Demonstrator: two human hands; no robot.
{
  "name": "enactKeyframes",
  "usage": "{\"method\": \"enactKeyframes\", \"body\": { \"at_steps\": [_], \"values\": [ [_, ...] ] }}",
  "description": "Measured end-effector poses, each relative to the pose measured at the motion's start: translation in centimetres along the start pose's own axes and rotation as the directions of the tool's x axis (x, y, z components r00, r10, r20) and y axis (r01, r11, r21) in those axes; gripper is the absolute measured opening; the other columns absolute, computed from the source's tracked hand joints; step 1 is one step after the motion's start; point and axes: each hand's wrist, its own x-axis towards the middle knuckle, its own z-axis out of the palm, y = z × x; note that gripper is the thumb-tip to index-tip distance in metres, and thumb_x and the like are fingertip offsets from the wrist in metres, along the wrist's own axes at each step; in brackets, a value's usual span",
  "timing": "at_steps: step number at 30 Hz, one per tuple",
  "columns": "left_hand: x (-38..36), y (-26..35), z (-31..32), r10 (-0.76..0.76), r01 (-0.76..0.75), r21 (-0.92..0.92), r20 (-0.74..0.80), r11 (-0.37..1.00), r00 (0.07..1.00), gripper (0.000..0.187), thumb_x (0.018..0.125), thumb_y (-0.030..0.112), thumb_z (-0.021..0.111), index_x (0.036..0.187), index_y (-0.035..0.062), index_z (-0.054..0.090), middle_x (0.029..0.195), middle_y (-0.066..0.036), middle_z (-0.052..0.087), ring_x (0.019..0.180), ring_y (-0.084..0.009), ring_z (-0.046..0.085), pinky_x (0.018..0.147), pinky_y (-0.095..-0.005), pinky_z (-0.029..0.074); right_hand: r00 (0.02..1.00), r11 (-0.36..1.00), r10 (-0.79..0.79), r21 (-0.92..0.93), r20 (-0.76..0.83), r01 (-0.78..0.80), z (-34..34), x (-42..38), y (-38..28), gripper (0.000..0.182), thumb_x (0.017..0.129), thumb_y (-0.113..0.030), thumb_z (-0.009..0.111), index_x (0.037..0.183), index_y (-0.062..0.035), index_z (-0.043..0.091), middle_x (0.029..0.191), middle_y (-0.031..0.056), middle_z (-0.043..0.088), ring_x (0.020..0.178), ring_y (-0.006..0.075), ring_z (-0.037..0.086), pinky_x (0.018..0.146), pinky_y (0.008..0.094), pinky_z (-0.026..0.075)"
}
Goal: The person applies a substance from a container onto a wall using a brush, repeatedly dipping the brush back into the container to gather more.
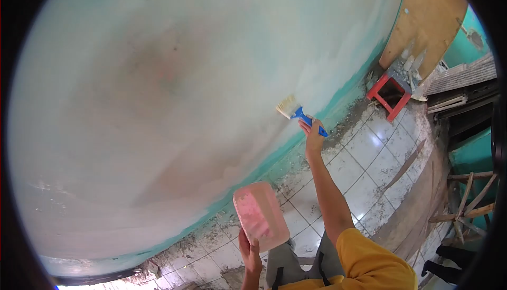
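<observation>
A paintbrush (299,112) with a blue handle and pale bristles is gripped in my right hand (313,131), my arm stretched forward. Its bristles overlap the wall (222,94), which carries whitish paint over teal, with brownish and grey patches. Lower down, my left hand (251,250) holds a pink plastic container (281,213) by its near edge. Pink and whitish smears show inside the container, which is tilted towards the wall.
Dirty white floor tiles (338,171) with debris run along the wall's foot. A red stool (390,97) stands at the right, beside a leaning wooden board (422,15). Stacked grey sheets (462,81) and a wooden pole frame (467,205) lie further right.
</observation>
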Motion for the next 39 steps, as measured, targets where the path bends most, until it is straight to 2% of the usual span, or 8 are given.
{"method": "enactKeyframes", "body": {
  "at_steps": [5,9,15,18,26,33,35,39],
  "values": [
    [-0.2,-1.4,0.3,-0.023,0.022,0.021,0.017,1.0,1.0,0.085,0.093,0.05,0.06,0.147,-0.0087,0.031,0.141,-0.02,0.046,0.13,-0.0265,0.045,0.109,-0.04,0.035,0.992,0.986,0.097,-0.126,-0.075,-0.106,-4.8,1.1,4.6,0.039,0.101,-0.026,0.046,0.114,0.0079,0.06,0.102,0.0193,0.069,0.092,0.0285,0.071,0.086,0.0362,0.056],
    [-0.5,-2.1,0.4,-0.047,0.047,-0.001,0.006,0.999,0.999,0.086,0.092,0.052,0.06,0.147,-0.0085,0.031,0.141,-0.019,0.047,0.13,-0.0262,0.045,0.109,-0.0397,0.035,0.997,0.951,-0.08,-0.301,0.001,0.076,-0.6,1.2,-1.5,0.036,0.101,-0.023,0.047,0.111,0.0079,0.063,0.095,0.0172,0.071,0.086,0.0267,0.072,0.079,0.0338,0.057],
    [-0.1,-1.2,1.9,-0.005,0.005,-0.002,0.055,1.0,0.998,0.091,0.09,0.057,0.06,0.146,-0.0088,0.031,0.139,-0.019,0.047,0.129,-0.0267,0.046,0.108,-0.0406,0.036,0.965,0.97,-0.24,-0.02,0.107,0.243,6.4,1.2,-13.0,0.033,0.102,-0.019,0.047,0.112,0.0072,0.063,0.101,0.0177,0.069,0.088,0.0247,0.072,0.084,0.0345,0.057],
    [0.0,-1.5,2.3,0.005,-0.005,-0.008,0.043,1.0,0.999,0.093,0.089,0.058,0.06,0.146,-0.0095,0.031,0.138,-0.019,0.048,0.128,-0.0269,0.046,0.108,-0.0408,0.036,0.972,0.973,-0.216,0.103,0.097,0.206,3.7,2.3,-8.5,0.032,0.103,-0.018,0.045,0.114,0.0082,0.061,0.105,0.0188,0.068,0.093,0.026,0.071,0.086,0.036,0.057],
    [-0.1,-1.9,2.9,-0.024,0.023,0.022,0.035,0.999,0.999,0.094,0.088,0.059,0.061,0.144,-0.0103,0.031,0.136,-0.019,0.048,0.127,-0.0265,0.047,0.107,-0.0405,0.037,0.991,0.965,0.137,-0.225,-0.007,-0.135,-9.3,3.6,8.6,0.037,0.105,-0.025,0.047,0.117,0.0079,0.059,0.107,0.0175,0.068,0.097,0.0271,0.071,0.088,0.0359,0.057],
    [0.2,-0.6,3.9,-0.059,0.059,0.009,0.035,0.998,0.998,0.095,0.088,0.06,0.061,0.145,-0.0098,0.03,0.138,-0.02,0.046,0.128,-0.0278,0.047,0.107,-0.0415,0.037,0.987,0.973,-0.096,-0.197,0.127,0.12,1.2,4.5,-7.4,0.035,0.103,-0.024,0.049,0.115,0.0066,0.061,0.107,0.0174,0.069,0.095,0.0272,0.072,0.086,0.0352,0.056],
    [0.1,-1.0,3.9,-0.056,0.056,0.0,0.035,0.998,0.998,0.095,0.088,0.06,0.061,0.145,-0.0097,0.03,0.139,-0.02,0.046,0.129,-0.0279,0.046,0.108,-0.0417,0.037,0.975,0.984,-0.175,-0.001,0.14,0.176,3.3,3.8,-11.3,0.036,0.103,-0.024,0.046,0.116,0.0072,0.06,0.109,0.0198,0.067,0.099,0.029,0.071,0.091,0.0372,0.055],
    [0.2,-1.5,4.0,-0.039,0.04,-0.014,0.038,0.999,0.999,0.096,0.088,0.06,0.061,0.146,-0.0095,0.029,0.139,-0.02,0.046,0.129,-0.0279,0.046,0.108,-0.0419,0.037,0.989,0.991,-0.11,0.086,0.102,0.101,0.8,5.7,-6.5,0.038,0.103,-0.023,0.044,0.121,0.0081,0.055,0.113,0.0204,0.065,0.103,0.03,0.069,0.095,0.0384,0.055]
  ]
}}
